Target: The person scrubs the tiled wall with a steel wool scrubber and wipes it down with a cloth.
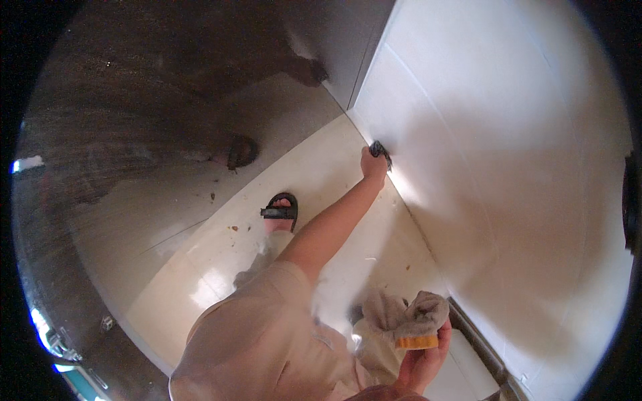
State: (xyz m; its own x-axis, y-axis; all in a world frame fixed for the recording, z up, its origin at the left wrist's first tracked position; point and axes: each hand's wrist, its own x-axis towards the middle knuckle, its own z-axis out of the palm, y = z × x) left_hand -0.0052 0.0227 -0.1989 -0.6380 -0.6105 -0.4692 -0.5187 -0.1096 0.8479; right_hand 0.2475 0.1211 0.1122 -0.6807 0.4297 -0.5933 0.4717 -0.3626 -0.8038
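Observation:
My left hand (374, 165) is stretched forward, closed on a dark scouring pad (379, 149) at the seam where the pale wall meets the floor. Nearer my body at the lower right, my right hand (426, 358) holds a crumpled grey-brown cloth (427, 312) together with a yellow-orange sponge (417, 342), which sits under the cloth. The pale floor (331, 165) lies between the wall and a dark glossy panel.
The dark glossy panel (165, 115) on the left reflects my arm and sandal. A black sandal (281, 213) is on my foot, with small brown bits (234, 228) beside it. The pale wall (501, 150) rises on the right. A dark-framed recess edge (476, 341) lies at the lower right.

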